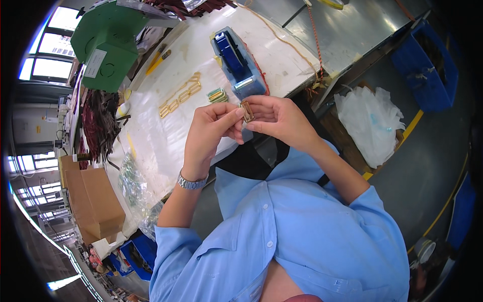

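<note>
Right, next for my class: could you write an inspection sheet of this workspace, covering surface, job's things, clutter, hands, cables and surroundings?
Surface: white worktop with darker marks, bearing a blue tape dispenser.
Job's things: small gold frame in hand; row of gold frames on the worktop.
Clutter: yellow-handled tools, dark strips, clear plastic.
Hands: left hand and right hand both hold the small gold frame.
Cables: tan cord, red cord; whether electrical, cannot tell.
Surroundings: cardboard box at left; white plastic bag and blue crate at right.

Left hand (209, 125) and right hand (282, 118) hold a gold frame (246, 111).
</note>
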A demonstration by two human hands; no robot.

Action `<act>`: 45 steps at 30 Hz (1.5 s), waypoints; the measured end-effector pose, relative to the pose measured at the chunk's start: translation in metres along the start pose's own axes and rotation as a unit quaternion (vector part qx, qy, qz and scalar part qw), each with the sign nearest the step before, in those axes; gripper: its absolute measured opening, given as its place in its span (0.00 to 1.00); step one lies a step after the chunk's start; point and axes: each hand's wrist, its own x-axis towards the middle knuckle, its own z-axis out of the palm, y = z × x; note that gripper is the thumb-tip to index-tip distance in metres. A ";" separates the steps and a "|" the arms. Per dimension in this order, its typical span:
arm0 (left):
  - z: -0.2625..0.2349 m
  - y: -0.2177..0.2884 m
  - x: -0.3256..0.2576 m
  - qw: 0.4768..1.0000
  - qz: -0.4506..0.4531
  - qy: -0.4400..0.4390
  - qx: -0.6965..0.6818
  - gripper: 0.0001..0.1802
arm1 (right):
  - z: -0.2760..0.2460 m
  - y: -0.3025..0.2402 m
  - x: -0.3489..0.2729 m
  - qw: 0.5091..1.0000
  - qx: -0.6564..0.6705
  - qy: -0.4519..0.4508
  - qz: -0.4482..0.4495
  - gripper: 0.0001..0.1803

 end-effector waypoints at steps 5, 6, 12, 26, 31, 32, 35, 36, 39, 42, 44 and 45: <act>-0.003 0.006 0.006 1.000 -0.021 -0.017 -0.002 0.12 | -0.003 0.000 0.002 1.000 -0.014 0.014 -0.022 0.32; -0.004 0.007 0.009 0.999 -0.032 -0.024 0.000 0.12 | -0.005 0.000 0.004 0.999 -0.028 0.000 -0.028 0.32; -0.014 0.010 0.024 0.993 -0.095 -0.062 -0.046 0.13 | -0.003 -0.008 0.007 0.996 -0.081 -0.003 -0.046 0.30; 0.018 -0.006 -0.010 0.933 0.222 0.163 0.233 0.11 | 0.011 -0.002 0.013 0.991 -0.075 0.088 -0.067 0.21; 0.024 -0.017 -0.006 0.771 0.417 0.163 0.453 0.20 | 0.011 0.001 0.015 0.993 -0.011 0.092 -0.072 0.19; 0.024 -0.020 -0.005 0.761 0.431 0.168 0.455 0.21 | 0.014 0.002 0.016 0.993 -0.012 0.091 -0.073 0.19; 0.025 -0.021 -0.002 0.747 0.440 0.175 0.466 0.22 | 0.018 0.007 0.016 0.988 0.014 0.125 -0.089 0.17; 0.026 -0.021 -0.003 0.743 0.441 0.173 0.473 0.22 | 0.017 0.008 0.016 0.988 0.005 0.130 -0.088 0.17; 0.030 -0.028 -0.001 0.769 0.394 0.143 0.483 0.22 | 0.010 0.027 0.008 0.989 0.013 0.146 -0.035 0.17; 0.042 -0.044 -0.018 0.800 0.378 0.137 0.445 0.22 | 0.012 0.017 -0.019 0.986 -0.062 0.150 0.023 0.17; 0.054 -0.039 -0.041 0.806 0.391 0.138 0.422 0.23 | 0.014 0.002 -0.040 0.986 -0.087 0.139 -0.013 0.17; 0.056 -0.038 -0.053 0.841 0.360 0.148 0.376 0.22 | 0.014 -0.007 -0.048 0.991 -0.080 0.104 0.001 0.17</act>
